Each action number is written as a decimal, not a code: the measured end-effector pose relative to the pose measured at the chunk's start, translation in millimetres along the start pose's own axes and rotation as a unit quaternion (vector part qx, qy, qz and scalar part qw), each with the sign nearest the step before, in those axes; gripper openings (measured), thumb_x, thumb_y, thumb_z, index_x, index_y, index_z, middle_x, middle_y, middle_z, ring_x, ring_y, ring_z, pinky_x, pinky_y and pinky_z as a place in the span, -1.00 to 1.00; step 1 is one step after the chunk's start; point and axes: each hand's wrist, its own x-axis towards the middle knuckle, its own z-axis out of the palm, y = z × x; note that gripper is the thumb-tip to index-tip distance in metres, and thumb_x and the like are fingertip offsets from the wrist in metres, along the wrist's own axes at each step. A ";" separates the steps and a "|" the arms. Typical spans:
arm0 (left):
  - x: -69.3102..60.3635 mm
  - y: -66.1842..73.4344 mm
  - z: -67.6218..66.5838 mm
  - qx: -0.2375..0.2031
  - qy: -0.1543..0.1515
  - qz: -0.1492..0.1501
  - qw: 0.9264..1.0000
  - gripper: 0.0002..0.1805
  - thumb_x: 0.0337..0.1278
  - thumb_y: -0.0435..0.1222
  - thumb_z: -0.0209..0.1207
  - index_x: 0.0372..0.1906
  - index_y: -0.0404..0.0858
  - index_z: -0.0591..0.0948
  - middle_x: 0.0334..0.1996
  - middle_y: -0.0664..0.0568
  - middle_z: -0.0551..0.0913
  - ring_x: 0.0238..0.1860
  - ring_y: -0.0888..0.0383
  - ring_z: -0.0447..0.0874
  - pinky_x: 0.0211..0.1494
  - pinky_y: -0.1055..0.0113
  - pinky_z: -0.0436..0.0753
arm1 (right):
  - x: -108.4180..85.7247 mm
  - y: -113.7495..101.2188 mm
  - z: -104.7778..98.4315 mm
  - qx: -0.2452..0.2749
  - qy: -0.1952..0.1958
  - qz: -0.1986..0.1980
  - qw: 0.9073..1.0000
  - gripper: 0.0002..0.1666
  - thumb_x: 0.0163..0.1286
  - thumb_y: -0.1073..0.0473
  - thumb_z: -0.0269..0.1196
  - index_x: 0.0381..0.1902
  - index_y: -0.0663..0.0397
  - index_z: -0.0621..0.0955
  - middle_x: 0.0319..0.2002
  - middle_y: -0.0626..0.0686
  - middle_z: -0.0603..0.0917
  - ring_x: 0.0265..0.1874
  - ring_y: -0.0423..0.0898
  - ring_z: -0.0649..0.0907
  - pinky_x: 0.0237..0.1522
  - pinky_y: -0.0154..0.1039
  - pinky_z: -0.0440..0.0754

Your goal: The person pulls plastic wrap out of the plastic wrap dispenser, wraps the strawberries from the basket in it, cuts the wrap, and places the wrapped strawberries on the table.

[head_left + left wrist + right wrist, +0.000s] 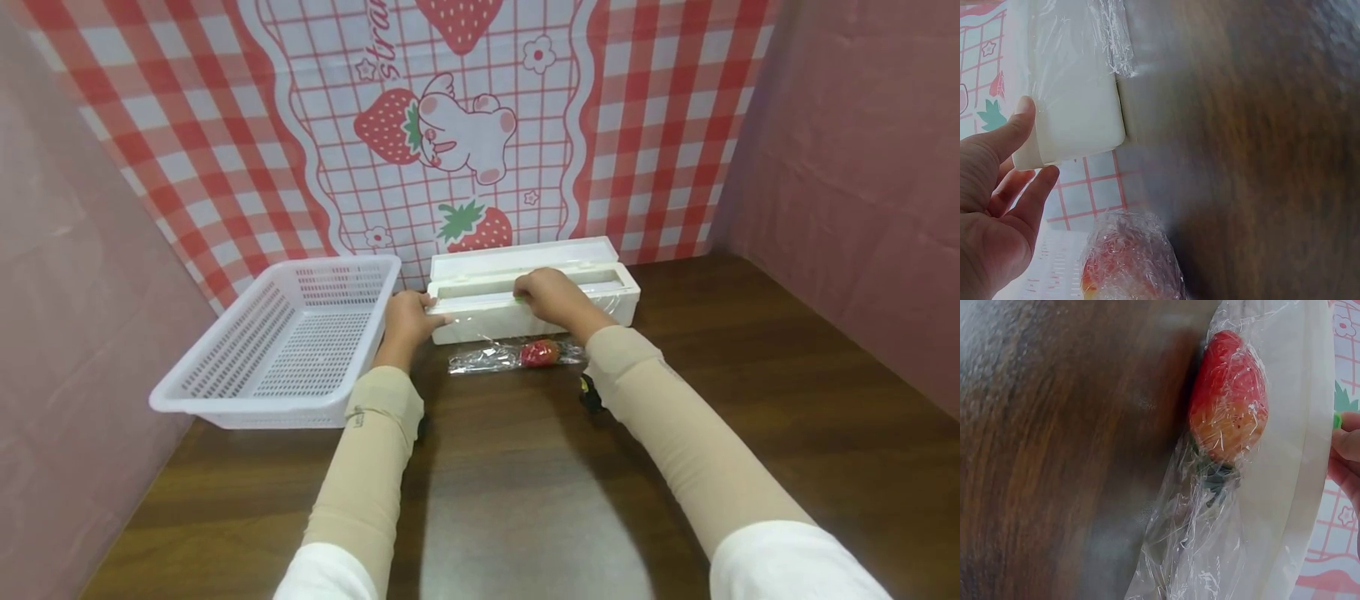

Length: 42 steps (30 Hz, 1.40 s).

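A white cling film dispenser box (525, 312) stands at the back with its lid (525, 257) raised. My left hand (408, 321) holds the box's left end, thumb on the front edge and fingers around the corner. With bent fingers, my right hand (555, 298) pinches a small green slider (1337, 420) at the box's upper edge. Clear film hangs down the box's front. On the table before it lies a strawberry-shaped fruit (540, 353), red and orange with a green end, on or under clear film. My right forearm partly covers the film's right end.
A white plastic basket (360, 392) stands on the left, beside my left hand. In the left wrist view, a film-wrapped reddish thing (1132, 262) shows low near the basket. A strawberry-print cloth (660, 125) hangs behind the brown table (750, 400); pink cloth closes both sides.
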 end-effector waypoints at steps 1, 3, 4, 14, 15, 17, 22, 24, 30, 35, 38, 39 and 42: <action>0.5 0.0 0.1 -0.001 0.001 0.001 1.000 -0.44 -0.20 -0.10 0.52 -0.07 -0.37 0.70 -0.11 -0.21 0.71 -0.05 -0.16 0.65 0.15 0.14 0.53 | -0.3 0.8 0.0 -0.002 0.002 -0.001 1.000 -0.83 0.25 0.45 0.20 -0.27 0.25 0.71 -0.26 0.17 0.74 -0.18 0.14 0.69 0.06 0.00 0.56; 1.2 0.4 0.2 -0.004 0.001 0.000 1.000 -0.44 -0.20 -0.11 0.53 -0.07 -0.37 0.70 -0.11 -0.21 0.71 -0.06 -0.16 0.65 0.14 0.15 0.53 | -0.7 2.1 -0.1 -0.004 0.004 -0.004 1.000 -0.84 0.24 0.45 0.21 -0.27 0.25 0.71 -0.27 0.16 0.74 -0.19 0.13 0.69 0.06 0.00 0.56; 1.3 0.3 0.2 -0.004 0.002 0.000 1.000 -0.44 -0.20 -0.11 0.53 -0.08 -0.37 0.70 -0.11 -0.21 0.71 -0.07 -0.16 0.65 0.13 0.15 0.54 | -0.9 2.8 0.0 -0.006 0.007 -0.006 1.000 -0.84 0.24 0.45 0.22 -0.28 0.25 0.71 -0.27 0.16 0.74 -0.19 0.14 0.69 0.05 0.00 0.56; -0.3 -0.3 1.0 0.001 -0.002 -0.004 1.000 -0.43 -0.21 -0.12 0.53 -0.07 -0.38 0.69 -0.08 -0.21 0.69 -0.02 -0.17 0.63 0.17 0.15 0.51 | -5.3 3.5 -1.6 0.003 0.012 -0.010 1.000 -0.82 0.20 0.47 0.21 -0.28 0.27 0.71 -0.28 0.17 0.75 -0.20 0.15 0.69 0.05 0.00 0.57; -0.4 -0.5 1.2 0.002 -0.002 -0.004 1.000 -0.43 -0.21 -0.12 0.53 -0.07 -0.39 0.69 -0.08 -0.21 0.69 -0.02 -0.17 0.63 0.18 0.14 0.51 | -5.7 3.6 -1.7 0.002 0.011 -0.011 1.000 -0.82 0.20 0.47 0.21 -0.28 0.27 0.71 -0.28 0.17 0.75 -0.20 0.15 0.69 0.04 0.00 0.57; -0.4 -0.5 1.5 0.003 -0.002 -0.004 1.000 -0.43 -0.21 -0.12 0.53 -0.06 -0.38 0.69 -0.08 -0.20 0.69 -0.01 -0.17 0.63 0.19 0.15 0.51 | -6.3 3.8 -1.9 0.000 0.011 -0.010 1.000 -0.82 0.20 0.47 0.21 -0.28 0.27 0.71 -0.28 0.17 0.74 -0.20 0.15 0.69 0.04 0.00 0.57; 0.1 -0.2 1.7 0.003 -0.005 -0.005 1.000 -0.43 -0.20 -0.12 0.52 -0.06 -0.37 0.68 -0.06 -0.19 0.69 0.00 -0.16 0.63 0.19 0.16 0.50 | -7.3 5.6 -1.9 -0.003 0.015 -0.011 1.000 -0.82 0.19 0.48 0.22 -0.29 0.27 0.71 -0.29 0.17 0.74 -0.21 0.15 0.69 0.03 0.01 0.58; 0.0 -0.1 1.4 0.005 -0.002 -0.002 1.000 -0.44 -0.20 -0.12 0.52 -0.06 -0.37 0.69 -0.07 -0.19 0.69 -0.01 -0.16 0.63 0.18 0.15 0.51 | -7.3 6.5 -1.7 -0.004 0.016 -0.013 1.000 -0.83 0.20 0.47 0.22 -0.29 0.27 0.71 -0.29 0.17 0.74 -0.21 0.15 0.69 0.03 0.01 0.58; 0.2 0.5 1.2 0.004 -0.001 -0.002 1.000 -0.44 -0.20 -0.12 0.53 -0.07 -0.37 0.69 -0.07 -0.20 0.69 -0.01 -0.16 0.63 0.18 0.15 0.51 | -8.3 7.9 -2.4 -0.004 0.011 -0.004 1.000 -0.85 0.24 0.44 0.23 -0.27 0.27 0.71 -0.27 0.17 0.74 -0.19 0.14 0.69 0.05 0.01 0.57; 0.7 0.3 1.4 0.000 0.000 -0.002 1.000 -0.44 -0.21 -0.12 0.53 -0.07 -0.37 0.69 -0.07 -0.19 0.69 0.00 -0.16 0.63 0.19 0.16 0.50 | -9.9 8.9 -3.0 -0.005 0.012 0.000 1.000 -0.85 0.26 0.44 0.23 -0.26 0.27 0.71 -0.27 0.17 0.74 -0.19 0.15 0.69 0.05 0.01 0.57; 0.1 0.0 1.2 0.005 0.004 0.003 1.000 -0.45 -0.21 -0.12 0.53 -0.08 -0.37 0.70 -0.09 -0.20 0.69 -0.02 -0.16 0.64 0.17 0.15 0.52 | -11.2 9.7 -2.9 -0.006 0.011 0.003 1.000 -0.85 0.26 0.44 0.23 -0.26 0.27 0.71 -0.26 0.17 0.74 -0.18 0.14 0.69 0.06 0.00 0.57; 0.0 0.0 1.1 0.007 0.005 0.005 1.000 -0.45 -0.21 -0.12 0.53 -0.08 -0.37 0.70 -0.09 -0.20 0.70 -0.03 -0.16 0.64 0.16 0.14 0.52 | -11.7 9.8 -3.0 -0.006 0.011 0.005 1.000 -0.85 0.27 0.45 0.23 -0.25 0.27 0.71 -0.26 0.17 0.74 -0.18 0.14 0.69 0.05 0.00 0.57; -0.4 -0.1 0.7 0.013 0.005 0.006 1.000 -0.46 -0.20 -0.11 0.52 -0.09 -0.36 0.71 -0.10 -0.20 0.70 -0.05 -0.17 0.65 0.15 0.14 0.53 | -13.1 10.0 -3.8 -0.007 0.010 0.007 1.000 -0.84 0.26 0.46 0.23 -0.25 0.27 0.71 -0.25 0.17 0.74 -0.17 0.14 0.68 0.06 0.01 0.57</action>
